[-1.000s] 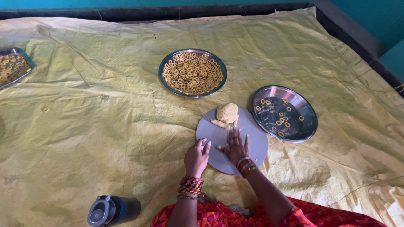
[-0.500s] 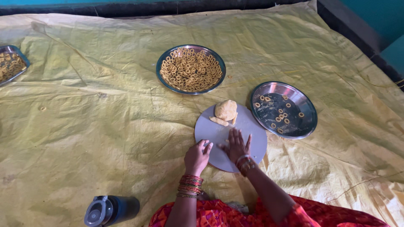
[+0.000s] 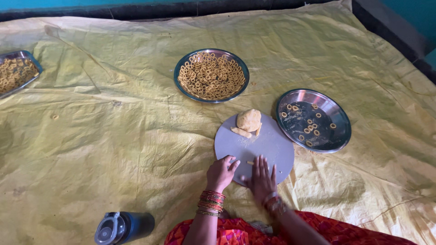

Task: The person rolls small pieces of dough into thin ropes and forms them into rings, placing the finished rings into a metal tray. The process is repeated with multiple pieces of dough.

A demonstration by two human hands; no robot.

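A: Where are the hands?

B: Both rest on the near edge of the round grey board (image 3: 261, 145). The left hand (image 3: 221, 172) has its fingers curled loosely at the rim, holding nothing I can see. The right hand (image 3: 262, 178) lies flat, fingers spread, pressing a small strip of dough (image 3: 250, 162) just past the fingertips; its grip is open.

A: And the rest of the dough?

B: A dough lump (image 3: 249, 120) sits at the board's far edge, with short rolled pieces (image 3: 241, 132) touching it.

A: Room to move?

B: Plenty to the left, all bare yellow sheet (image 3: 104, 145). To the right, a steel plate with a few rings (image 3: 314, 120) lies just beside the board. A full plate of rings (image 3: 211, 75) is beyond it, apart. Another tray (image 3: 16, 71) is cut by the left edge.

A: Any containers?

B: A dark bottle with a grey lid (image 3: 122, 227) lies near the left arm, at the bottom edge.
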